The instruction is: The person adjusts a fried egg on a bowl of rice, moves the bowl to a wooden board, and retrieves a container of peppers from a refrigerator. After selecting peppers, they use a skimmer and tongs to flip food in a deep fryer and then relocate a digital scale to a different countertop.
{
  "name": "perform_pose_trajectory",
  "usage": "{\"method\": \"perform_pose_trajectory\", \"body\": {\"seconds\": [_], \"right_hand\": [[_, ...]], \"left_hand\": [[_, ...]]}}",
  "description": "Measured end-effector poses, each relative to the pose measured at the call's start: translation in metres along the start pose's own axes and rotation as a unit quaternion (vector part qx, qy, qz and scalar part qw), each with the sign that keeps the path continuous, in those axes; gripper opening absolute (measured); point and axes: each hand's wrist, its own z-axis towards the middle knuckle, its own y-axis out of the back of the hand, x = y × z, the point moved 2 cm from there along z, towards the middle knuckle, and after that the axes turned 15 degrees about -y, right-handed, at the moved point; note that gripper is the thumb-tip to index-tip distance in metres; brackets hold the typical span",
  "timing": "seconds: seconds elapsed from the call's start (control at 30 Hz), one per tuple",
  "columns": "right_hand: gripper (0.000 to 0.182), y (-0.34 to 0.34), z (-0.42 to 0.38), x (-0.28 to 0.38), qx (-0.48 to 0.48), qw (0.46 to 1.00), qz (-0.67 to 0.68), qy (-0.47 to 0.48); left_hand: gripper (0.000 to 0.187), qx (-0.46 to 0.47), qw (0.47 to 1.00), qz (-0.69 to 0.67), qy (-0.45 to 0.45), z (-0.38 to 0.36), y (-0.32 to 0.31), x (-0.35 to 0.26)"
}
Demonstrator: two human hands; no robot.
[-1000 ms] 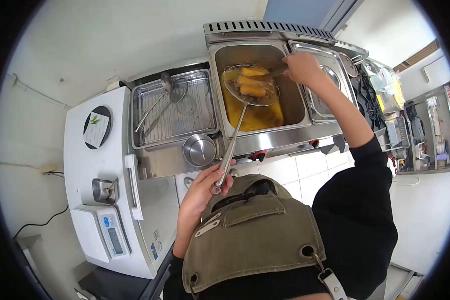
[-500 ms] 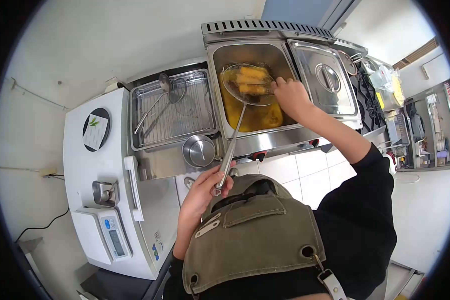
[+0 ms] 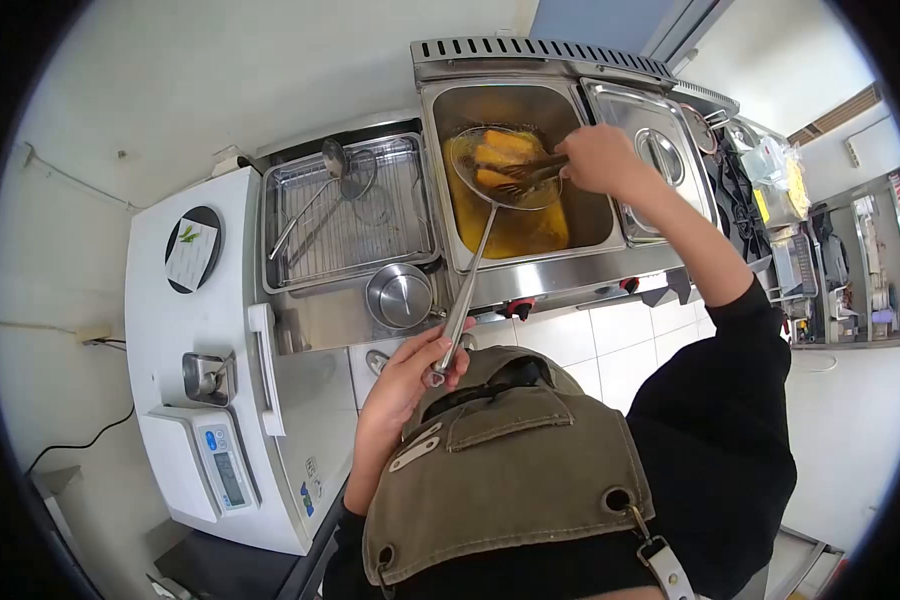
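My left hand (image 3: 402, 382) is closed around the end of a long-handled wire skimmer (image 3: 478, 260). Its round mesh basket overlaps the fryer (image 3: 545, 259), above golden oil (image 3: 532, 236). Several golden-orange fried pieces (image 3: 498, 150) sit in the basket. From the right side, my right hand (image 3: 607, 163) reaches over the fryer, closed on dark tongs (image 3: 542, 168). The tips of the tongs are among the pieces; whether they grip one I cannot tell.
Left of the fryer, a wire-racked metal tray (image 3: 320, 280) carries a ladle (image 3: 305, 215) and a round strainer. A small saucepan (image 3: 399, 297) stands in front. A metal lid (image 3: 660, 165) lies right of the fryer. The white appliance at left bears a digital scale (image 3: 185, 465).
My right hand has shifted slightly right and up, so the dark tongs now show clearly. The fried pieces have shifted in the skimmer. My left hand stays nearly in place.
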Motion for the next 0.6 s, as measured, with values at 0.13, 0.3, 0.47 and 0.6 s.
{"method": "perform_pose_trajectory", "body": {"seconds": [0.13,0.3,0.47,0.6], "right_hand": [[0.033,0.008,0.019,-0.025,0.050,0.998,0.046,-0.013],[0.034,0.013,0.023,-0.035,0.031,0.998,0.035,-0.033],[0.028,0.004,-0.002,-0.016,-0.008,0.999,0.039,-0.020],[0.017,-0.022,-0.025,0.022,-0.092,0.995,-0.032,0.018]], "left_hand": [[0.043,0.005,1.000,0.008,-0.002,0.000,0.003,0.001],[0.043,0.000,1.000,0.004,-0.007,0.000,0.003,0.001],[0.044,0.007,1.000,0.004,-0.003,0.000,0.005,0.004],[0.043,0.007,1.000,-0.007,-0.003,-0.001,0.003,0.003]]}}
